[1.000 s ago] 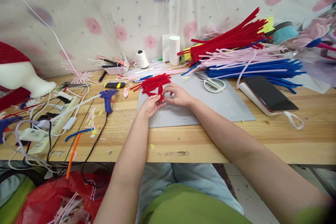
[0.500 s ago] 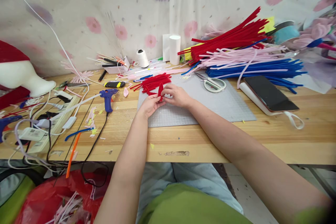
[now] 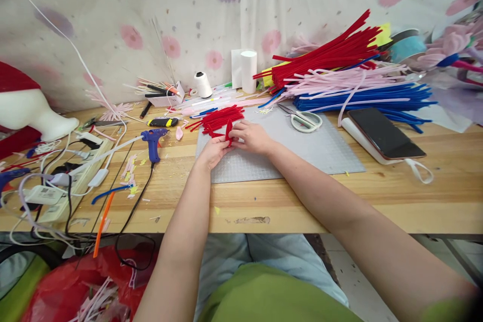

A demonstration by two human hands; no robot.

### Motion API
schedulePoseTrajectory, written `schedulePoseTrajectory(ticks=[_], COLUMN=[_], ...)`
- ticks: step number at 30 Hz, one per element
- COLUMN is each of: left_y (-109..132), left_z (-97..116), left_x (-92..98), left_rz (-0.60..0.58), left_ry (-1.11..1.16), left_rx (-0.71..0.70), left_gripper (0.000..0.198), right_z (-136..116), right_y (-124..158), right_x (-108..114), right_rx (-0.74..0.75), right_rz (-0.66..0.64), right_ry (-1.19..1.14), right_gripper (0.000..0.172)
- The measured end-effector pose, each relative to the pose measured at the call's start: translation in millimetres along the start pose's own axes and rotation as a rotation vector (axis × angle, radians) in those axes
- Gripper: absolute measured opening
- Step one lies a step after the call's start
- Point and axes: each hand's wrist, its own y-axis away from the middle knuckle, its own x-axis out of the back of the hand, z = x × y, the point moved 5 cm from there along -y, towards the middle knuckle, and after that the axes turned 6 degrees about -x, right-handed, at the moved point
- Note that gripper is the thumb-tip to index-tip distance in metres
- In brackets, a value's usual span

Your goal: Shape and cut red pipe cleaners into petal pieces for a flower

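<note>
Both hands meet over the left part of a grey cutting mat [image 3: 320, 153]. Between them is a red fuzzy piece [image 3: 229, 131] with pointed, loop-like parts, one upright and one leaning left. My left hand [image 3: 214, 151] has its fingers closed on the lower end of the piece. My right hand [image 3: 250, 137] pinches it from the right side; its fingertips are partly hidden. Just behind the hands lies a pile of short red fuzzy stems [image 3: 223, 116]. Scissors with pale handles [image 3: 306, 122] rest on the mat to the right.
At the left are a blue glue gun [image 3: 153, 142], a yellow-black cutter [image 3: 162, 122] and a power strip with tangled cables [image 3: 85, 173]. Bundles of red [image 3: 320, 63], pink and blue stems [image 3: 366, 98] lie at the back right, near a phone [image 3: 385, 132]. Thread [image 3: 203, 85] stands behind.
The whole view has shifted slightly. The upright red part has tilted a little between the fingers, while both hands keep hold of the piece.
</note>
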Motion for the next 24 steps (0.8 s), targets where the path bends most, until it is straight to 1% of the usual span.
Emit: schedulePoseTrajectory(ticks=[4,10,16,21,24], left_y=[1.2,2.1,1.7,0.9,0.6], left_z=[-1.3,-1.1,-1.6,-3.9,-4.7], left_x=[-1.2,-3.2,-6.0,-7.9,-9.4], left_rz=[0.026,0.028,0.001,0.028,0.014], left_ry=[-0.043,-0.029,-0.011,-0.029,-0.056], left_rx=[0.021,0.052,0.025,0.007,-0.011], left_gripper=[0.011,0.011,0.011,0.013,0.009], right_z=[2.1,6.2,7.2,7.5,10.9], right_y=[0.6,1.4,1.4,1.6,1.8], right_x=[-2.3,-3.8,-4.2,-6.3,-7.7], right_rx=[-0.019,-0.101,-0.162,-0.198,-0.258], right_rz=[-0.007,-0.003,0.011,0.052,0.070], right_ry=[-0.050,-0.113,-0.155,-0.173,-0.231], right_gripper=[0.017,0.016,0.013,0.015,0.014])
